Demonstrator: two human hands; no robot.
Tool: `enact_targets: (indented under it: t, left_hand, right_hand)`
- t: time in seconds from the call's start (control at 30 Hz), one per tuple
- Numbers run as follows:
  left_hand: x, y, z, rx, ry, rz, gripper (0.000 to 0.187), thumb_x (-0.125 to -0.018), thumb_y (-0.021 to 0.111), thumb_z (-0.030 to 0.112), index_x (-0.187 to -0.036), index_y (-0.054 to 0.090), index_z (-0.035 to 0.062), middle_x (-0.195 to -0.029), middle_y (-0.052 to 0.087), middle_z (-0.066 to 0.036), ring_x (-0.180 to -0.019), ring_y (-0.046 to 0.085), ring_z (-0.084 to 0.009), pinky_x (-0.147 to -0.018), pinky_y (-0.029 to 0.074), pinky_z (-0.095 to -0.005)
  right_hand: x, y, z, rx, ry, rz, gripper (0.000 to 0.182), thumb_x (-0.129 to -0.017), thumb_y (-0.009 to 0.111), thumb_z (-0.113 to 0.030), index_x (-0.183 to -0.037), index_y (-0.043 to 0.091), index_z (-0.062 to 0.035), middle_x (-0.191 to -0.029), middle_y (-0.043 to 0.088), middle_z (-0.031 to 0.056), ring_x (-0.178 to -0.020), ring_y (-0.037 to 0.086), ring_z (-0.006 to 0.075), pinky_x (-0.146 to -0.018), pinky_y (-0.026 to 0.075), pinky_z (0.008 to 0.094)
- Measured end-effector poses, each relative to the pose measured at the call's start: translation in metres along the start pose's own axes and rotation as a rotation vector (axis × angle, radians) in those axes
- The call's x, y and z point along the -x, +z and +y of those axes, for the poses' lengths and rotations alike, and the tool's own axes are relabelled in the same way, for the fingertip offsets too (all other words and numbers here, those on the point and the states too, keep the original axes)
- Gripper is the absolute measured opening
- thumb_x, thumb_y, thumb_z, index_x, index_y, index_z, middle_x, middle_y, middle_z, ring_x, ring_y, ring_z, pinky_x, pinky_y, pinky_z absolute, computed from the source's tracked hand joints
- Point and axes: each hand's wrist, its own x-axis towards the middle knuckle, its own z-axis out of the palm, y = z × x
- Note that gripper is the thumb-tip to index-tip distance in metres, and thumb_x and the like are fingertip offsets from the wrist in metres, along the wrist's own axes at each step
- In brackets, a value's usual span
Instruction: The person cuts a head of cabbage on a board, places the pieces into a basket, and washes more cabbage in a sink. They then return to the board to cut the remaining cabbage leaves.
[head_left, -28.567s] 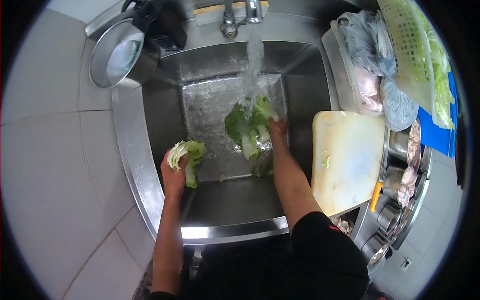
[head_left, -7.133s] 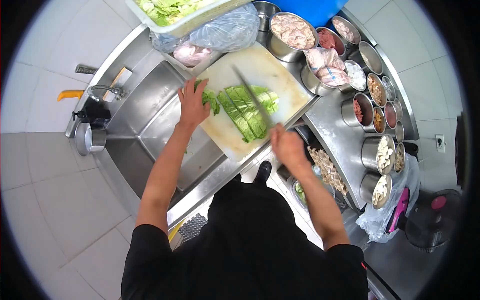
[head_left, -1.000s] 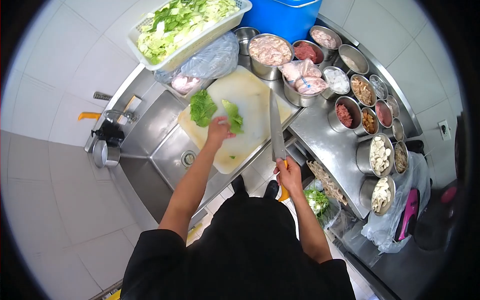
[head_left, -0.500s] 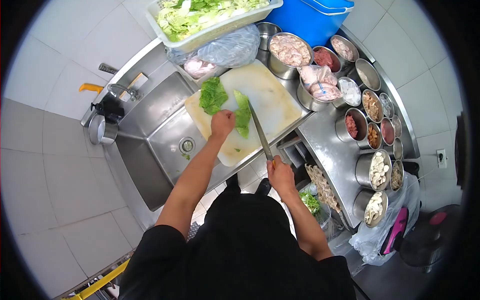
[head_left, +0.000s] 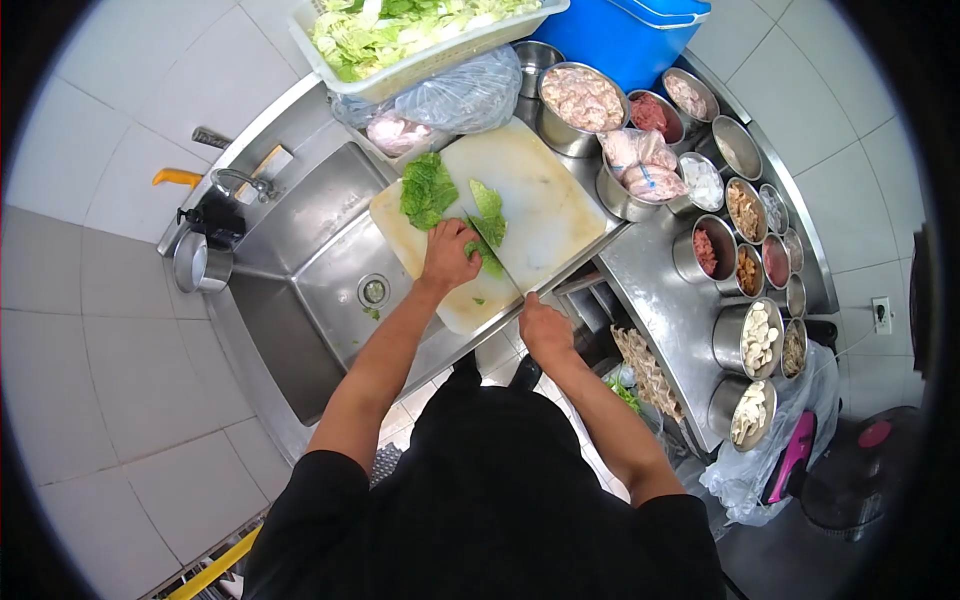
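My right hand [head_left: 546, 332] is closed round the handle of a knife, near the front edge of the white cutting board [head_left: 548, 210]. The knife blade [head_left: 505, 265] slants up and left across a green cabbage leaf, between its upper piece [head_left: 487, 203] and its lower piece [head_left: 490, 260]. With fingers curled down, my left hand [head_left: 452, 255] holds the lower piece, beside the blade. Just above that hand lies a stack of green leaves [head_left: 427, 188]. A small leaf scrap [head_left: 479, 301] is near the board's front edge.
A steel sink [head_left: 318, 285] with a faucet [head_left: 250, 184] lies left of the board. Behind stand a basket of cut cabbage [head_left: 400, 65], a plastic bag [head_left: 460, 92] and a blue cooler [head_left: 610, 45]. Several steel pots of meat [head_left: 580, 98] and other ingredients line the right counter [head_left: 650, 290].
The knife has moved left and lies lower across the leaf, which now shows as two pieces. My left hand has shifted slightly right and down onto the lower piece.
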Motion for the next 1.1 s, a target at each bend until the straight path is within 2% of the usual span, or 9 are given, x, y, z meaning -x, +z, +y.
enact_targets:
  t: [0.2,0.33,0.6,0.73,0.83,0.93,1.0,1.03,1.1]
  left_hand:
    - [0.016,-0.007,0.012,0.012,0.128,-0.068,0.035,-0.062,0.070,0.014,-0.095,0.063,0.0109,-0.106,0.054,-0.012,-0.106,0.049,-0.0329,-0.091,0.037,-0.0442]
    - [0.033,-0.016,0.019,0.159,-0.043,0.146,0.049,-0.061,0.071,0.013,-0.108,0.057,0.0115,-0.107,0.053,-0.014,-0.105,0.049,-0.0340,-0.093,0.037,-0.0438]
    - [0.032,-0.003,0.018,0.060,0.074,0.063,0.027,-0.061,0.070,0.009,-0.086,0.062,0.0103,-0.097,0.055,-0.009,-0.097,0.051,-0.0295,-0.088,0.038,-0.0413]
    - [0.034,0.000,0.015,0.077,0.091,0.080,0.025,-0.061,0.071,0.011,-0.085,0.062,0.0104,-0.096,0.055,-0.009,-0.096,0.051,-0.0299,-0.087,0.038,-0.0424]
    - [0.035,-0.004,0.028,0.084,-0.051,-0.003,0.024,-0.063,0.072,0.013,-0.085,0.063,0.0097,-0.097,0.056,-0.010,-0.097,0.052,-0.0321,-0.088,0.037,-0.0444]
    - [0.032,0.003,0.044,-0.038,-0.161,0.149,0.025,-0.066,0.073,0.014,-0.090,0.066,0.0087,-0.099,0.057,-0.012,-0.096,0.054,-0.0327,-0.087,0.041,-0.0432]
    - [0.030,0.019,0.030,0.094,-0.188,-0.150,0.029,-0.070,0.074,0.015,-0.097,0.067,0.0068,-0.092,0.061,-0.013,-0.087,0.060,-0.0318,-0.080,0.047,-0.0408]
    - [0.023,0.018,0.025,0.091,-0.180,-0.143,0.029,-0.070,0.074,0.015,-0.097,0.067,0.0068,-0.092,0.061,-0.013,-0.087,0.060,-0.0318,-0.080,0.047,-0.0408]
    - [0.002,0.008,0.010,0.166,-0.203,-0.394,0.025,-0.073,0.074,0.014,-0.095,0.067,0.0049,-0.078,0.063,-0.011,-0.074,0.063,-0.0241,-0.067,0.050,-0.0370]
  right_hand:
    - [-0.002,-0.021,0.017,0.002,0.000,0.008,0.020,-0.091,0.050,-0.020,-0.100,0.051,-0.0024,-0.078,0.065,0.0243,-0.078,0.065,0.0421,-0.069,0.051,0.0531]
    - [0.025,-0.045,0.008,-0.001,0.002,-0.012,0.020,-0.090,0.051,-0.020,-0.099,0.052,-0.0019,-0.076,0.065,0.0250,-0.077,0.065,0.0431,-0.072,0.050,0.0543]
    - [0.032,-0.045,-0.020,0.061,0.045,-0.275,0.023,-0.090,0.042,-0.015,-0.103,0.051,0.0017,-0.090,0.066,0.0283,-0.088,0.065,0.0423,-0.081,0.051,0.0505]
    - [0.024,0.003,-0.002,-0.027,0.004,-0.147,0.021,-0.091,0.045,-0.017,-0.100,0.051,0.0009,-0.083,0.066,0.0269,-0.080,0.065,0.0439,-0.075,0.051,0.0531]
    - [0.021,-0.016,0.004,-0.053,-0.032,-0.066,0.020,-0.092,0.047,-0.020,-0.096,0.051,-0.0014,-0.076,0.065,0.0258,-0.073,0.064,0.0452,-0.069,0.051,0.0546]
    - [0.033,-0.035,0.017,-0.092,0.013,0.085,0.020,-0.092,0.049,-0.022,-0.097,0.051,-0.0029,-0.071,0.063,0.0253,-0.070,0.063,0.0455,-0.065,0.051,0.0549]
    - [0.038,-0.042,0.034,-0.108,0.045,0.110,0.020,-0.091,0.051,-0.022,-0.096,0.053,-0.0026,-0.069,0.062,0.0261,-0.069,0.063,0.0454,-0.063,0.050,0.0555]
    - [0.041,-0.038,0.046,-0.111,0.075,0.137,0.020,-0.091,0.051,-0.021,-0.094,0.054,-0.0021,-0.069,0.062,0.0264,-0.069,0.063,0.0458,-0.064,0.050,0.0557]
    - [0.047,-0.034,0.061,-0.129,0.124,0.180,0.020,-0.090,0.052,-0.021,-0.089,0.055,-0.0014,-0.069,0.061,0.0275,-0.070,0.062,0.0468,-0.065,0.050,0.0561]
